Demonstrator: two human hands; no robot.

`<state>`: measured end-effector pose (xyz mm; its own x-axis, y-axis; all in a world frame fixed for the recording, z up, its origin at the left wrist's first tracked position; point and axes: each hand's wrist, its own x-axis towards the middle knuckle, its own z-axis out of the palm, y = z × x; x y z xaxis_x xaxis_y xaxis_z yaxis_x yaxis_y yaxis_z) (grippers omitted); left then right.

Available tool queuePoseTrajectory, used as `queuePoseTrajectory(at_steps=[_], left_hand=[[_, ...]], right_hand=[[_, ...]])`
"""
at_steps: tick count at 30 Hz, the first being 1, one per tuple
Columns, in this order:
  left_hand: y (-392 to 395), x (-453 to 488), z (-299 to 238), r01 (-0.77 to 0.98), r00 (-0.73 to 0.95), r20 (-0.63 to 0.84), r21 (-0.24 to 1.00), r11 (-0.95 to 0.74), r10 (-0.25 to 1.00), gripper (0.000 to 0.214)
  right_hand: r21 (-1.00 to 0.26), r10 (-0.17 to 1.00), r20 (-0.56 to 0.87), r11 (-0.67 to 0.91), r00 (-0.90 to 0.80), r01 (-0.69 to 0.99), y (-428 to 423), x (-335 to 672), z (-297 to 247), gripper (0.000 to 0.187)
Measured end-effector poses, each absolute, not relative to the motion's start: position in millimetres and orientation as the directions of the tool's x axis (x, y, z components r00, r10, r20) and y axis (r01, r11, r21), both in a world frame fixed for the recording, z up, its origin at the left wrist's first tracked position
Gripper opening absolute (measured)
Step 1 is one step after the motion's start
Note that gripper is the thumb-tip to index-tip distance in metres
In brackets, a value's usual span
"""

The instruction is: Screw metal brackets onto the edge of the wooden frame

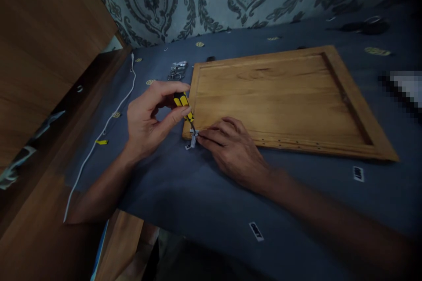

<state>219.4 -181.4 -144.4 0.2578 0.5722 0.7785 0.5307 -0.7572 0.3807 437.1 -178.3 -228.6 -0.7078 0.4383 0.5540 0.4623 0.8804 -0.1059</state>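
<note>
My left hand grips a small screwdriver with a yellow and black handle, its thumb and fingertips around the handle. The shaft slants down, and its tip meets a metal cabinet hinge at the near left corner of a framed wooden cabinet door. My right hand lies across the door's near edge, its fingertips closed against the hinge's right side. Those fingertips partly cover the hinge, and any screw under the screwdriver tip is too small to make out.
More metal hardware lies beyond the door's left end. A white cord runs along the left side, with a small yellow piece beside it. A dark object rests at the back right. The blue patterned cloth lies underneath.
</note>
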Motion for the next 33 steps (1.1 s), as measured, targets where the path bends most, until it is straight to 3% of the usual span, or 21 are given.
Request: queuePoseTrajectory(at_steps=[6, 17, 27, 33], left_hand=[[-183.8, 216.9, -145.5, 0.529, 0.287, 0.716, 0.436, -0.728, 0.637, 0.032], [-182.2, 224.1, -146.8, 0.557, 0.241, 0.818, 0.323, -0.765, 0.522, 0.028], [-189.3, 222.4, -145.3, 0.525, 0.19, 0.703, 0.517, -0.676, 0.685, 0.031], [-190.7, 223.2, -142.1, 0.512, 0.221, 0.67, 0.539, -0.669, 0.709, 0.027]], right_hand=[[-0.095, 0.42, 0.575, 0.886, -0.702, 0.453, -177.8, 437.0, -228.1, 0.029], [-0.097, 0.425, 0.568, 0.885, -0.704, 0.456, -178.1, 436.2, -226.9, 0.03], [-0.099, 0.411, 0.599, 0.889, -0.687, 0.447, -179.1, 435.8, -227.8, 0.026], [-0.142, 0.443, 0.573, 0.882, -0.69, 0.449, -179.6, 436.2, -227.1, 0.027]])
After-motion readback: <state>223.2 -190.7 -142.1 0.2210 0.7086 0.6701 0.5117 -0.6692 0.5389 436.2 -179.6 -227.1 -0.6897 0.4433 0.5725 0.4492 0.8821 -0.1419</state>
